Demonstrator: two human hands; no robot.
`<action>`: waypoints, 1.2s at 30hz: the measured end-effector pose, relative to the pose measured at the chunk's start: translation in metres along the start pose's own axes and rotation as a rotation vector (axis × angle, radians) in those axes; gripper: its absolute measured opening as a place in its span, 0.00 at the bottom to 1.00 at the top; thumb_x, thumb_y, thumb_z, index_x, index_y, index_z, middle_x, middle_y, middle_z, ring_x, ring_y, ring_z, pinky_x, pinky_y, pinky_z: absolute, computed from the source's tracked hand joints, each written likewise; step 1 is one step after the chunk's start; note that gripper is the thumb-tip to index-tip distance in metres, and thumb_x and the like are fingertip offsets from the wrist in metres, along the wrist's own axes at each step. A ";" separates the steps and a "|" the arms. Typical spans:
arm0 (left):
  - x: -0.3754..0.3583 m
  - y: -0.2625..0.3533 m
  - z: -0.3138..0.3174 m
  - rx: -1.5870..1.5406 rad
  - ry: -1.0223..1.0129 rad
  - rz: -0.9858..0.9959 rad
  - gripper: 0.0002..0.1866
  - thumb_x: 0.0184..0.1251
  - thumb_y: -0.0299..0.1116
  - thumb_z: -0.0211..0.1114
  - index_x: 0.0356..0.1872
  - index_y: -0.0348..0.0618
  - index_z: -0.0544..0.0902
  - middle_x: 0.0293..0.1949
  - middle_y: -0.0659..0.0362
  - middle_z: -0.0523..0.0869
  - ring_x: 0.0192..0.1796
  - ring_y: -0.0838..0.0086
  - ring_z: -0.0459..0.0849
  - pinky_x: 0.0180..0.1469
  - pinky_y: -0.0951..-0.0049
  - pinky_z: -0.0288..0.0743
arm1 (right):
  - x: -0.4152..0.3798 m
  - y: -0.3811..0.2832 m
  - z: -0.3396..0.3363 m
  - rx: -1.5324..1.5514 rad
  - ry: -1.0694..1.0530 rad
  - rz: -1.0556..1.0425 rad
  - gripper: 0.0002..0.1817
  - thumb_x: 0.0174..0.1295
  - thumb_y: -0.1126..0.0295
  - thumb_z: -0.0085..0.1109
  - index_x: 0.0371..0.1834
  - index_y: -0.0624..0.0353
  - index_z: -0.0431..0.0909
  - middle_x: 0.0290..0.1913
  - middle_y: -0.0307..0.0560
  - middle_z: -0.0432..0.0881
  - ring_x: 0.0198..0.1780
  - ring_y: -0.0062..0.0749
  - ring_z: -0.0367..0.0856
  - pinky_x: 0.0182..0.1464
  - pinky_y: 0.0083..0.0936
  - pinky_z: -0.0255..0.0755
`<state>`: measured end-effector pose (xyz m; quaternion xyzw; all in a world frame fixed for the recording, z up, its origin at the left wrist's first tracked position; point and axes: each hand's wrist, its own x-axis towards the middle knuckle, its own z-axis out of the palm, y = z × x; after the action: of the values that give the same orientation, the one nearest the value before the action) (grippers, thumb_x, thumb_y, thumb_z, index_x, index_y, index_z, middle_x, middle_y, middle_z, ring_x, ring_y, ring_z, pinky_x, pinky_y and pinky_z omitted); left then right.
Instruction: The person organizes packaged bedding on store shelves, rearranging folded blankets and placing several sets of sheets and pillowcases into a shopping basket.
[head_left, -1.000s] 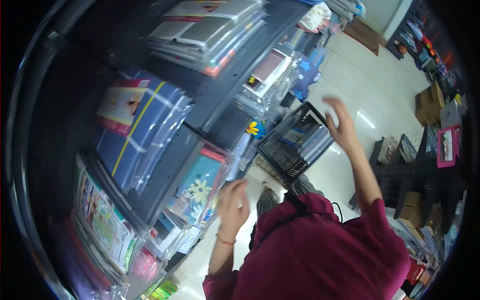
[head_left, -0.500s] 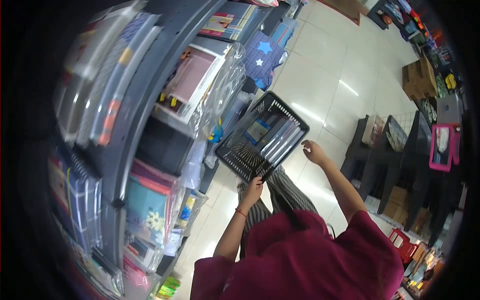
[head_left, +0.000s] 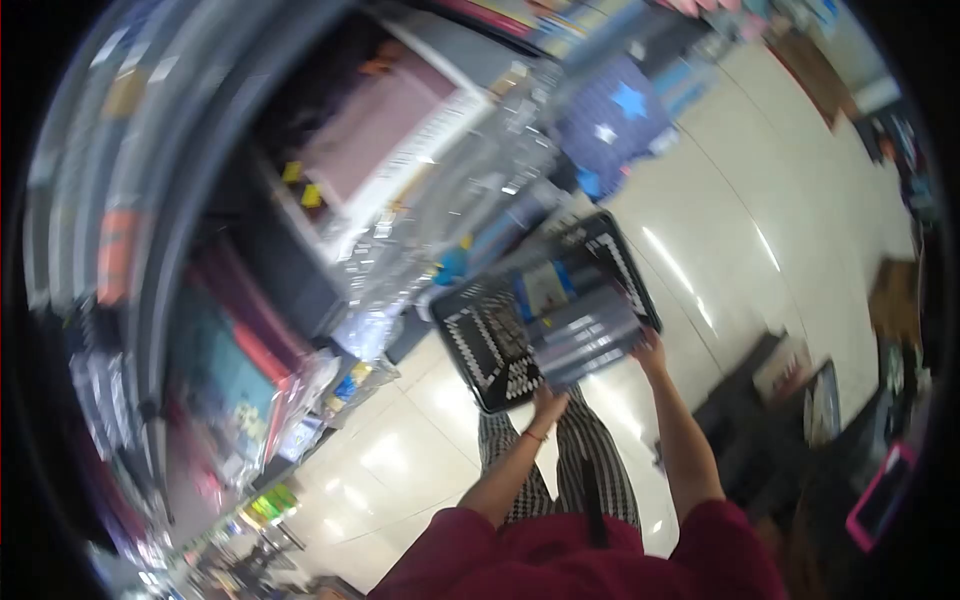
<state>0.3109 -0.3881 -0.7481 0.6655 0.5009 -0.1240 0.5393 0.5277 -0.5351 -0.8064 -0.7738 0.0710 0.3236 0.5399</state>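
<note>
A black shopping basket is held in front of my legs, with its slotted walls showing. Grey striped, plastic-wrapped packs lie across its right half and overlap the near rim. Beside them in the basket is a blue-edged pack with a pale label. My left hand is closed at the basket's near rim, close to the packs' lower corner. My right hand is closed at the packs' right end, next to the basket's corner; blur hides its exact fingertips.
Tall shelves on the left hold clear-wrapped packs, a boxed set and a blue star-patterned pack. Shiny tiled floor runs to the right. Dark shelving, a cardboard box and a pink-framed item stand along the right side.
My right hand has moved from beside the basket onto the packs' right end. The striped packs now overlap the near rim. The whole view has turned, and the basket looks rotated.
</note>
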 end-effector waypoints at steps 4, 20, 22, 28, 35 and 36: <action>-0.042 0.012 -0.020 -0.210 0.019 0.262 0.32 0.61 0.45 0.59 0.57 0.26 0.66 0.49 0.39 0.70 0.54 0.47 0.67 0.58 0.52 0.61 | -0.059 -0.076 -0.020 0.076 0.003 -0.084 0.24 0.60 0.78 0.56 0.62 0.64 0.66 0.56 0.49 0.72 0.42 0.28 0.80 0.40 0.22 0.80; -0.342 0.309 -0.291 -0.551 0.287 1.352 0.21 0.64 0.20 0.58 0.49 0.41 0.55 0.64 0.36 0.57 0.65 0.54 0.64 0.60 0.62 0.65 | -0.372 -0.475 -0.051 0.680 0.591 -1.157 0.09 0.61 0.69 0.51 0.39 0.63 0.69 0.44 0.45 0.70 0.46 0.27 0.70 0.46 0.25 0.69; -0.348 0.319 -0.330 -0.472 0.413 1.482 0.21 0.63 0.18 0.55 0.50 0.42 0.54 0.65 0.36 0.55 0.70 0.49 0.56 0.65 0.55 0.60 | -0.350 -0.493 -0.028 0.739 0.404 -1.266 0.13 0.62 0.68 0.50 0.48 0.61 0.69 0.50 0.44 0.71 0.51 0.27 0.72 0.50 0.26 0.71; -0.317 0.353 -0.447 -0.239 0.868 1.410 0.14 0.69 0.23 0.54 0.50 0.34 0.60 0.64 0.41 0.60 0.68 0.54 0.65 0.66 0.61 0.64 | -0.296 -0.620 0.121 0.343 0.111 -1.506 0.11 0.65 0.74 0.53 0.49 0.61 0.72 0.54 0.45 0.73 0.51 0.23 0.73 0.52 0.19 0.67; -0.230 0.357 -0.545 0.112 1.131 1.222 0.14 0.62 0.27 0.61 0.47 0.39 0.70 0.50 0.46 0.75 0.58 0.49 0.71 0.57 0.56 0.67 | -0.217 -0.675 0.232 0.043 -0.006 -1.435 0.12 0.59 0.75 0.57 0.46 0.60 0.72 0.61 0.57 0.68 0.58 0.41 0.72 0.60 0.32 0.65; -0.227 0.359 -0.552 0.172 1.186 1.229 0.14 0.61 0.28 0.62 0.46 0.41 0.72 0.50 0.47 0.75 0.58 0.50 0.72 0.57 0.55 0.67 | -0.229 -0.679 0.238 -0.091 0.137 -1.517 0.13 0.59 0.74 0.58 0.47 0.60 0.72 0.61 0.59 0.68 0.61 0.46 0.69 0.62 0.35 0.63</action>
<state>0.2854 -0.0138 -0.1607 0.8122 0.2396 0.5210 0.1077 0.5598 -0.1039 -0.1867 -0.6503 -0.4600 -0.1822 0.5764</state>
